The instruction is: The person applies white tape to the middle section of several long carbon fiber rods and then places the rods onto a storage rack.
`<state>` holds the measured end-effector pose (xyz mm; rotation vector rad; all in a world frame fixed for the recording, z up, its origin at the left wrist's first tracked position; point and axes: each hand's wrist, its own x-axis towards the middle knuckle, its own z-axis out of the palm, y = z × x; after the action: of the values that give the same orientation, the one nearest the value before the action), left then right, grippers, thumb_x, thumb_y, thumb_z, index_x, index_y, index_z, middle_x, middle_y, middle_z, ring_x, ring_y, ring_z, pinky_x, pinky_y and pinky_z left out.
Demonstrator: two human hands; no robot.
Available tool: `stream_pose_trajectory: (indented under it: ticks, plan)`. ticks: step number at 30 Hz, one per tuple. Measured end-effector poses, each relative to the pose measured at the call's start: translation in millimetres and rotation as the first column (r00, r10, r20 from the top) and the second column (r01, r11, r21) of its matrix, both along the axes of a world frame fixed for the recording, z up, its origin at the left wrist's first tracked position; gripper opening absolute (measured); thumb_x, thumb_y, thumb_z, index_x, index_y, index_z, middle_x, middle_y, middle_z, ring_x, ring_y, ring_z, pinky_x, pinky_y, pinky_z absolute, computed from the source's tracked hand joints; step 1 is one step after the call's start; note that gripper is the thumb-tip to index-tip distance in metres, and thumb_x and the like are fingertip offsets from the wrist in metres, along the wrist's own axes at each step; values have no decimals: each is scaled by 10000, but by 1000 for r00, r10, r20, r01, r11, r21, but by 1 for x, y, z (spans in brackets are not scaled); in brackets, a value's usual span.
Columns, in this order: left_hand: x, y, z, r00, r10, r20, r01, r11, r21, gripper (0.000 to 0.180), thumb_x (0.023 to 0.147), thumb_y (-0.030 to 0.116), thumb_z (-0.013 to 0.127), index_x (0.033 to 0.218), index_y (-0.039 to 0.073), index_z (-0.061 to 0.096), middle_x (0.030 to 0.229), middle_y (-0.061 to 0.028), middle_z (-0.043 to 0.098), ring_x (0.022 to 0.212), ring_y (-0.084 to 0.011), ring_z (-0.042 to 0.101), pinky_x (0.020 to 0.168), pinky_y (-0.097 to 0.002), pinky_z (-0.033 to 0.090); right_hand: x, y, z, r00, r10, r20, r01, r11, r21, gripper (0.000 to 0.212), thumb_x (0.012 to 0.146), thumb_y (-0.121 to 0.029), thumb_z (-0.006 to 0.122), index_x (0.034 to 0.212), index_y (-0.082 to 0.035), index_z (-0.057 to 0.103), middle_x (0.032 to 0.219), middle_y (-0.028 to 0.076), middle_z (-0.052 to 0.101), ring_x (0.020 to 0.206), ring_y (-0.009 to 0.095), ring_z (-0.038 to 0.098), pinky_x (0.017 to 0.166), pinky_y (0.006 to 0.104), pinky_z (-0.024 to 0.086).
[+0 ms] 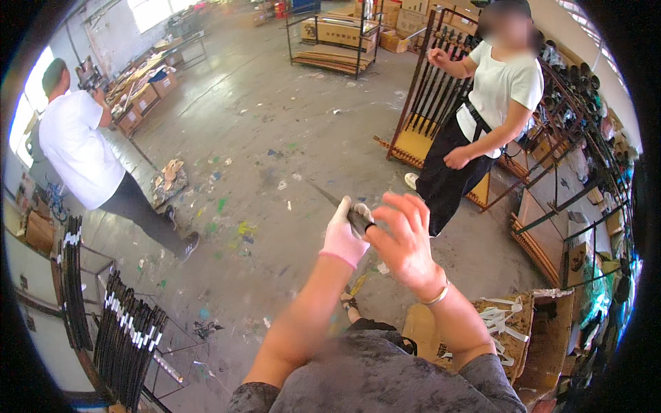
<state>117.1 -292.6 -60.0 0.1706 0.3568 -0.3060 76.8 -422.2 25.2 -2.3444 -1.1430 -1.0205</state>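
Observation:
My left hand (344,235), in a pink-cuffed white glove, is closed around a thin dark rod (329,196) that tapers away toward the upper left. My bare right hand (405,241), with a bracelet at the wrist, touches the thicker black end of the rod next to the glove, fingers curled around it. Both hands are raised in front of me over the stained concrete floor (275,124).
A rack of dark rods with white bands (127,337) stands at the lower left. A person in a white shirt (79,148) walks at the left. Another person (482,117) stands by a rod rack (430,89) on the right. A cardboard box of white strips (502,323) sits at my right.

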Motion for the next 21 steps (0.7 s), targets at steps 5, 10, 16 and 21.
stream_pose_trajectory:
  ticks: [5, 10, 16, 21]
  plan:
    - [26, -24, 22, 997, 7, -71, -20, 983, -185, 327, 962, 290, 439, 731, 78, 535, 662, -68, 582, 655, -202, 571, 561, -327, 449, 22, -12, 28, 995, -49, 83, 52, 998, -37, 244, 513, -107, 721, 720, -76, 596, 1036, 67, 544, 1116, 308, 469, 926, 497, 368]
    - [31, -49, 41, 989, -104, 106, 119, 982, -144, 399, 929, 388, 500, 1085, 20, 486, 993, -145, 567, 820, -260, 577, 705, -322, 492, 57, -39, 50, 979, -142, 148, 138, 990, 33, 207, 531, -48, 710, 697, -51, 585, 1022, 92, 511, 1106, 336, 471, 901, 470, 379]
    - [-14, -22, 11, 951, -299, 75, 292, 952, 95, 394, 917, 400, 520, 1051, 29, 517, 967, -111, 580, 816, -237, 579, 664, -299, 505, 119, -73, 77, 948, -290, 129, 281, 956, 84, 168, 621, -35, 708, 754, -23, 606, 1075, 110, 499, 1171, 355, 422, 939, 459, 347]
    - [-54, 20, -36, 967, -254, 7, 253, 965, 73, 331, 931, 337, 512, 1020, 21, 556, 887, -101, 632, 761, -224, 610, 631, -294, 518, 140, -86, 78, 949, -284, 136, 284, 959, 19, 113, 661, -64, 674, 749, -38, 606, 1109, 106, 493, 1110, 319, 449, 905, 432, 355]
